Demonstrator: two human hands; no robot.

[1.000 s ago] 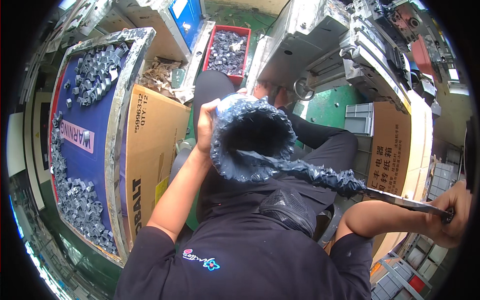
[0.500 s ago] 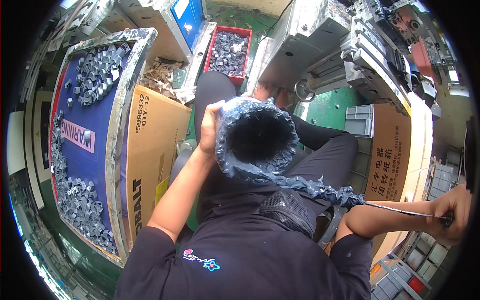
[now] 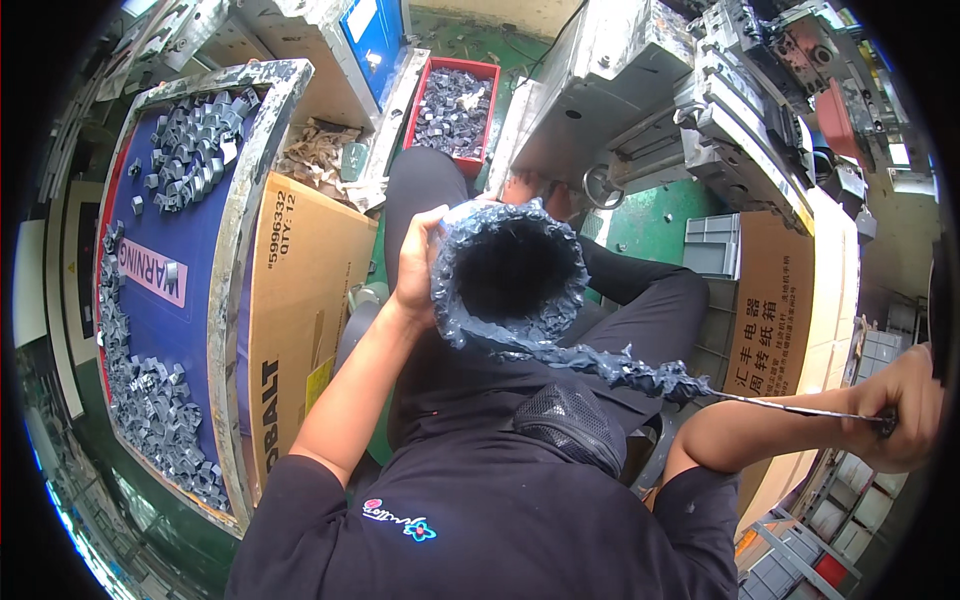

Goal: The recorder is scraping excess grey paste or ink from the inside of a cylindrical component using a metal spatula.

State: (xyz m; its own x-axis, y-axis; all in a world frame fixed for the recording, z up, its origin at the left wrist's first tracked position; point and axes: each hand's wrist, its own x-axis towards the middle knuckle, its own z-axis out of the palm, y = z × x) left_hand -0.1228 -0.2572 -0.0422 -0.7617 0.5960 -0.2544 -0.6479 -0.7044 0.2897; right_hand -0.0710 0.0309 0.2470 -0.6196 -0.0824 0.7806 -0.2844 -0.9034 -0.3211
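Note:
A wide hollow roll (image 3: 450, 318) with a ragged, crumpled blue-grey film rim is tilted above my lap, its dark opening toward me. My left hand (image 3: 416, 265) grips its left side, with the thumb up near the top edge and the other fingers mostly hidden behind it. From the lower rim a torn, bunched strand (image 3: 625, 370) of the same film runs to the right and narrows to a thin taut line. Far out at the right edge, my right hand (image 3: 905, 410) is closed on the dark end of this strand.
On the left stands a blue-topped bench (image 3: 195, 300) scattered with small grey parts (image 3: 165, 410), beside a cardboard box (image 3: 310, 300). A red bin (image 3: 492, 110) of dark pieces sits ahead. To the right are metal machinery (image 3: 600, 90), grey crates (image 3: 712, 245) and another carton (image 3: 775, 270).
My right hand has shifted slightly upward in view, still holding the strand, which stays stretched. The roll and my left hand are almost unmoved.

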